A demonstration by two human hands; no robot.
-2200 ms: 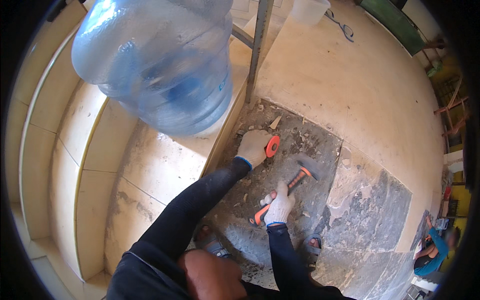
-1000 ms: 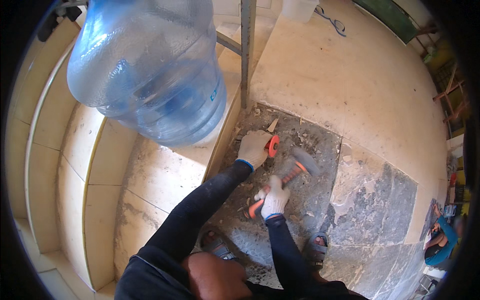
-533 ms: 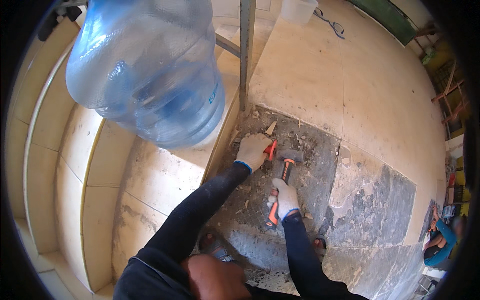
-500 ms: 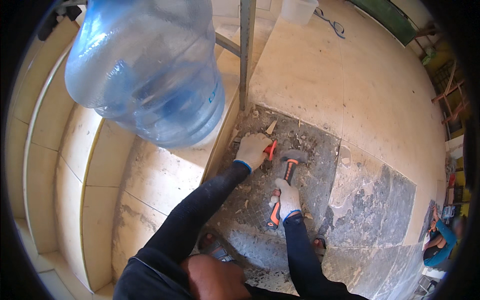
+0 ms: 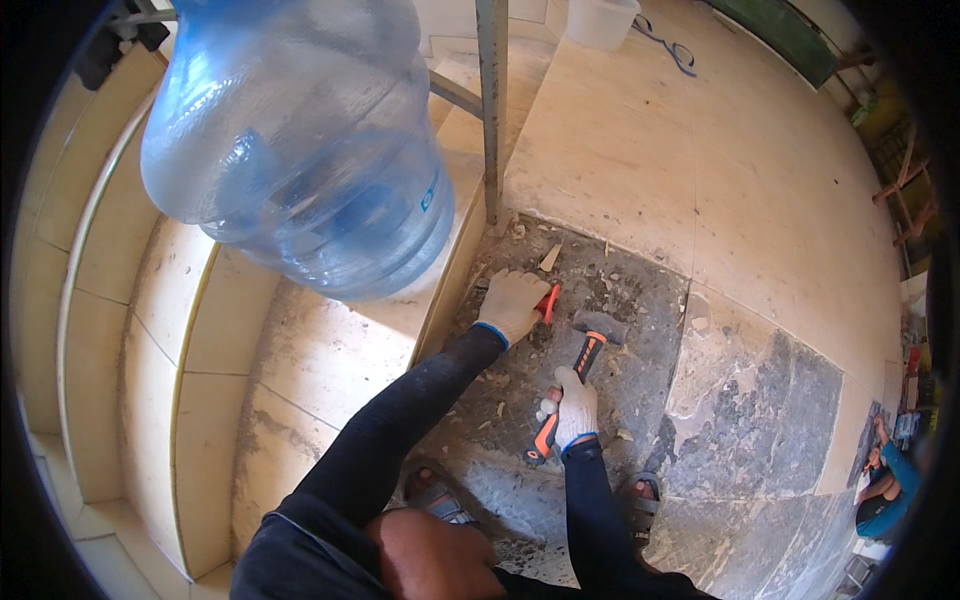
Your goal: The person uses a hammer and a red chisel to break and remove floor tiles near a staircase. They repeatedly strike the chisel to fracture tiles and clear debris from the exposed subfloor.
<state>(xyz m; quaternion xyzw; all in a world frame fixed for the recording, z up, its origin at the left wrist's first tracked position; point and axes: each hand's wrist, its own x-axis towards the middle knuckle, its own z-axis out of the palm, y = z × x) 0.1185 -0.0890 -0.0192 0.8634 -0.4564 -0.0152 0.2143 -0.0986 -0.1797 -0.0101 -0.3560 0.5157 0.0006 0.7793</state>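
Note:
My left hand, in a pale knit glove, is closed around a chisel with a red hand guard, low over the broken grey floor bed. The glove hides most of the chisel, and its tip cannot be made out. My right hand, gloved alike, grips a club hammer by its black and orange handle. The grey hammer head lies just right of the red guard, apart from it. Loose chips and a pale tile shard are scattered around the left hand.
A large clear blue water jug stands on the tiled steps at left, beside a metal post. Beige tiles border the broken patch. Further off are a white bucket and, at far right, a person sitting low.
The hammer has turned slightly, its head tipping right and a little nearer to me. My left hand keeps its hold on the chisel. The whole view has shifted slightly.

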